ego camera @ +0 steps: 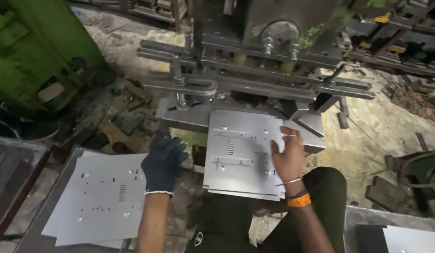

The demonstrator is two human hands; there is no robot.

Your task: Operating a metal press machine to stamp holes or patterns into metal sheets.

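Your right hand (pixel 288 157) lay flat and open, fingers spread, palm down on the punched sheet-metal panel (pixel 243 152) that rested on the press bed (pixel 180 115). It pressed on the panel's right side, near the edge, and gripped nothing; it only bore down on the surface. A thin bangle and an orange band sat at that wrist.

Your left hand (pixel 163 164), in a dark knit glove, hovered loosely curled just off the panel's left edge, between that panel and the stack of punched sheets (pixel 103 197) on the side table (pixel 44 220) to your left. You had nothing closed in it that I could make out; whether the fingertips touched the bed's front lip, I could not tell.

The panel lay straight ahead of you, between your hands, over your knees. Its far edge reached toward the die under the press head (pixel 273 61), and its near edge overhung the bed toward your lap. Its louvre slots and its raised strips sat left of centre, closer to the gloved hand. The right hand was the one already on the panel; the left was close beside it but apart. The stack lay well to the left, nearer the left hand, with the same hole pattern facing up.
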